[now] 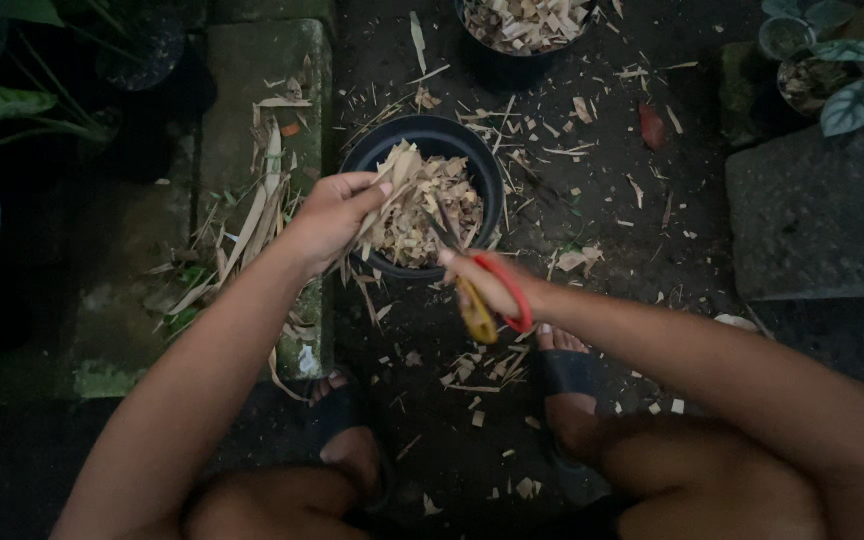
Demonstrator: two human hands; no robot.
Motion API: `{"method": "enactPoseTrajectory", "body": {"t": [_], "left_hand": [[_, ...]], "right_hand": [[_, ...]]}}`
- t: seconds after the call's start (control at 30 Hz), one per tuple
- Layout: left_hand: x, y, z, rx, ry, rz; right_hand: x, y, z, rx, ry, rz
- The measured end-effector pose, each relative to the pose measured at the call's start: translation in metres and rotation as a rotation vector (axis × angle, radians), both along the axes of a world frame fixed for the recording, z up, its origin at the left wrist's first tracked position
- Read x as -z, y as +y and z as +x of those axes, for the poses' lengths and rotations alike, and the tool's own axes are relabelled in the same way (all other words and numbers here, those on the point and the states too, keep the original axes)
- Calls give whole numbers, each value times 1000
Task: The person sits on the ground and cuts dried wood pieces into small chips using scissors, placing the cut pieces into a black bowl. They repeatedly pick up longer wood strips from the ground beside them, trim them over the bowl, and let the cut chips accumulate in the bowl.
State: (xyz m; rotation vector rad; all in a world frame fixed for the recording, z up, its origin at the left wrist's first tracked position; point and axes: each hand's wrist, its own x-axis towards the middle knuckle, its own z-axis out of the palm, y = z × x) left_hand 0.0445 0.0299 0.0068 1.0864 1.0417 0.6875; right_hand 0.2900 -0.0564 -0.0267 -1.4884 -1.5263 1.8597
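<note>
My left hand (332,212) grips a bunch of dry tan leaf strips (377,205) over a black round pot (352,160). The pot is filled with chopped dry leaf pieces (430,210). My right hand (487,283) holds scissors with red and yellow handles (497,305); their blades point up toward the strips at the pot's near rim. Both hands meet just above the pot's front edge.
A second pot of chopped pieces (524,22) stands at the top. Long dry leaves (252,215) lie on a mossy stone slab at left. A grey stone block (817,215) sits at right, potted plants (837,60) behind it. My sandalled feet (564,375) rest on scrap-strewn dark ground.
</note>
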Motion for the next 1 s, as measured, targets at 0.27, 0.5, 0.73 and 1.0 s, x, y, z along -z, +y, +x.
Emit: {"method": "enactPoseTrajectory", "body": {"t": [0.27,0.5,0.73,1.0], "left_hand": [[24,7,-2,-50,250,131],[20,1,7,3,313,175],[3,-7,16,162,438,251],[8,-4,15,120,494,313]], "right_hand": [[-97,-10,-3,-329,-976,362],[-119,-7,-13,-424,-1025,394],[-107,-4,-15,-399,-1045,453],[-91,5,-10,-452,-977,472]]}}
